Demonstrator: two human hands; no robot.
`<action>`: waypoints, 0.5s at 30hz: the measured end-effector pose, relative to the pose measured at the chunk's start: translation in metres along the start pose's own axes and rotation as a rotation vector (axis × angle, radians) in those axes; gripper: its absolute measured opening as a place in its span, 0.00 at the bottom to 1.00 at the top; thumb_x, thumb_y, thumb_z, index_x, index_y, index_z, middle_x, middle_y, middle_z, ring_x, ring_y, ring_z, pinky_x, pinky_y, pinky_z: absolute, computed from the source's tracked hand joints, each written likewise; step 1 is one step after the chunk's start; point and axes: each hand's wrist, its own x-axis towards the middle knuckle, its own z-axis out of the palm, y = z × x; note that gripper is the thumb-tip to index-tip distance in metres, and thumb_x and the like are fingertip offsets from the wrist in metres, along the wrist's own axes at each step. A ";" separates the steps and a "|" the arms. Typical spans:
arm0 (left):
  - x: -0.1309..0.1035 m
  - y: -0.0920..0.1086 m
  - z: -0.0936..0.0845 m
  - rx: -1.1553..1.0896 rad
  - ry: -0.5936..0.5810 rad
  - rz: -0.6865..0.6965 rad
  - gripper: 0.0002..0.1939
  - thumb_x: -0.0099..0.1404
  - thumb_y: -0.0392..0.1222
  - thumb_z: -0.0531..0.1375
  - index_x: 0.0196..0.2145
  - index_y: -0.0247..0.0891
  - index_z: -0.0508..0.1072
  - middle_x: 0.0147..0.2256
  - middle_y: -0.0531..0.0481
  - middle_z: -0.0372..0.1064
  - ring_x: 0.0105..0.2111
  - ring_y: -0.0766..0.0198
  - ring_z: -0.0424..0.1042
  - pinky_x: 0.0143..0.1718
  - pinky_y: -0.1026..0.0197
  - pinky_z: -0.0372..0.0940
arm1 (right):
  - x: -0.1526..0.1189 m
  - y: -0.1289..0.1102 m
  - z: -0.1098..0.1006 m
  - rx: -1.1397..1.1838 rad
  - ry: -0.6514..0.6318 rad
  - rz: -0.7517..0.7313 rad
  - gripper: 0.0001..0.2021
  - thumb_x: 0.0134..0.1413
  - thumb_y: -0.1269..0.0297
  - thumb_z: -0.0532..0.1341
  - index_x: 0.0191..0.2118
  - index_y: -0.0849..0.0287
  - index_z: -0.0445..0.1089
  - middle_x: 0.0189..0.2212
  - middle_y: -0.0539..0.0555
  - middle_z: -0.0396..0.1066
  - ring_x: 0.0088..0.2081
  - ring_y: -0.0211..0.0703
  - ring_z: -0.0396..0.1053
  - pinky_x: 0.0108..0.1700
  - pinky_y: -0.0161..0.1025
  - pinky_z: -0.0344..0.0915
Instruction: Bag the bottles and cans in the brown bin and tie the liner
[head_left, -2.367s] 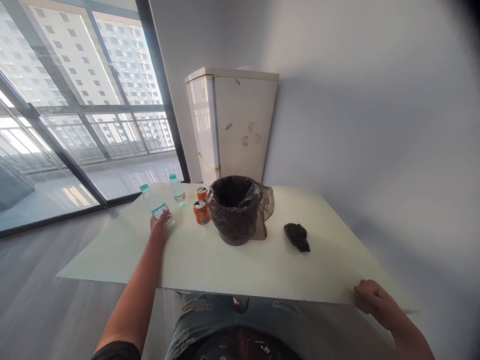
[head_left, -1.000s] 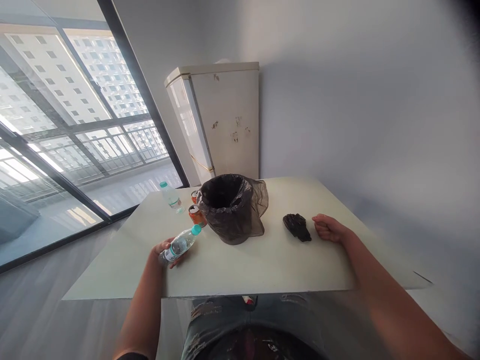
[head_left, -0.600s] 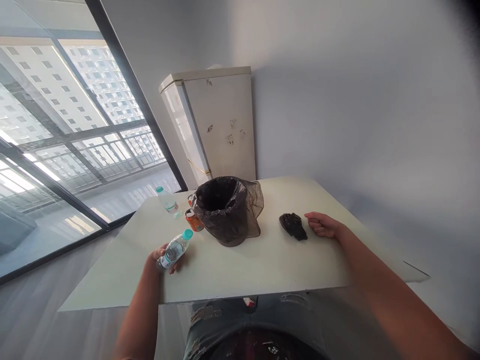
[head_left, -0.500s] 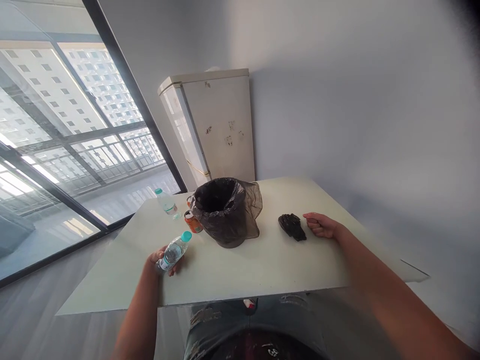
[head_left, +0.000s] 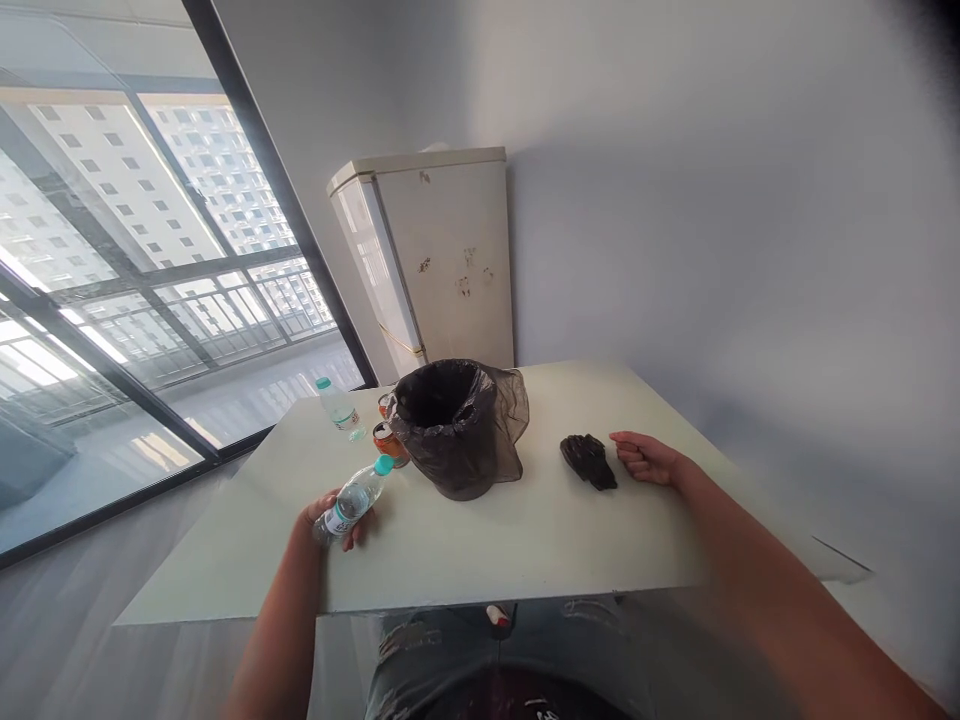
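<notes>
My left hand point(head_left: 319, 508) is wrapped round a clear plastic bottle point(head_left: 351, 502) with a teal cap, tilted up toward the bin, above the table's near left part. My right hand point(head_left: 646, 460) rests on the table with its fingers curled in; nothing shows in it. Just left of those fingers lies a crumpled black plastic bag point(head_left: 589, 462). Between my hands stands a bin point(head_left: 459, 450) lined with a dark, see-through bag folded over its rim. Close to the bin's left side are two orange cans point(head_left: 390, 447), the farther one partly hidden.
A second teal-capped bottle point(head_left: 339, 405) stands at the back left of the pale table point(head_left: 525, 555). Behind the table is a white fridge point(head_left: 450, 260), with a glass door point(head_left: 150, 280) to the left and a wall at right.
The bottle in my left hand has tipped slightly farther right, toward the bin. My right hand stays beside the black bag. The whole view has shifted a little.
</notes>
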 end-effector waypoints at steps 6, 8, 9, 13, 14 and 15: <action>0.000 0.006 0.008 0.028 0.089 -0.064 0.36 0.53 0.66 0.70 0.45 0.28 0.80 0.30 0.29 0.79 0.22 0.42 0.77 0.22 0.47 0.71 | 0.002 0.002 -0.001 0.001 -0.001 -0.003 0.41 0.48 0.37 0.72 0.27 0.51 0.36 0.16 0.38 0.35 0.18 0.27 0.31 0.16 0.33 0.34; -0.001 0.007 0.010 0.032 0.098 -0.054 0.35 0.52 0.64 0.71 0.45 0.29 0.79 0.29 0.29 0.79 0.22 0.42 0.77 0.22 0.46 0.71 | 0.003 0.003 -0.002 0.023 0.007 0.007 0.42 0.47 0.38 0.73 0.27 0.52 0.34 0.16 0.38 0.34 0.18 0.26 0.32 0.17 0.32 0.35; -0.001 0.007 0.011 0.035 0.095 -0.051 0.35 0.52 0.63 0.71 0.45 0.29 0.79 0.29 0.30 0.79 0.22 0.42 0.77 0.22 0.46 0.71 | 0.004 0.003 -0.002 0.037 0.012 0.013 0.43 0.46 0.38 0.73 0.27 0.52 0.34 0.17 0.38 0.34 0.18 0.26 0.32 0.17 0.32 0.35; 0.000 0.005 0.009 0.053 0.062 -0.044 0.34 0.52 0.63 0.71 0.45 0.29 0.78 0.30 0.32 0.79 0.24 0.41 0.80 0.23 0.47 0.73 | 0.003 0.002 0.000 0.052 0.029 0.016 0.44 0.43 0.38 0.75 0.25 0.52 0.35 0.17 0.38 0.35 0.18 0.26 0.32 0.17 0.31 0.36; 0.000 0.004 0.007 0.053 0.049 -0.041 0.34 0.53 0.63 0.71 0.45 0.30 0.77 0.30 0.33 0.80 0.24 0.41 0.80 0.23 0.47 0.73 | 0.002 0.002 0.001 0.040 0.028 0.012 0.44 0.43 0.37 0.74 0.25 0.52 0.35 0.17 0.38 0.35 0.18 0.26 0.32 0.17 0.31 0.36; -0.001 0.003 0.005 0.049 0.034 -0.037 0.34 0.53 0.64 0.71 0.45 0.31 0.77 0.31 0.32 0.80 0.25 0.41 0.81 0.24 0.47 0.74 | 0.002 0.001 0.001 0.028 0.024 0.008 0.44 0.44 0.37 0.74 0.25 0.52 0.35 0.17 0.38 0.35 0.18 0.26 0.32 0.17 0.31 0.36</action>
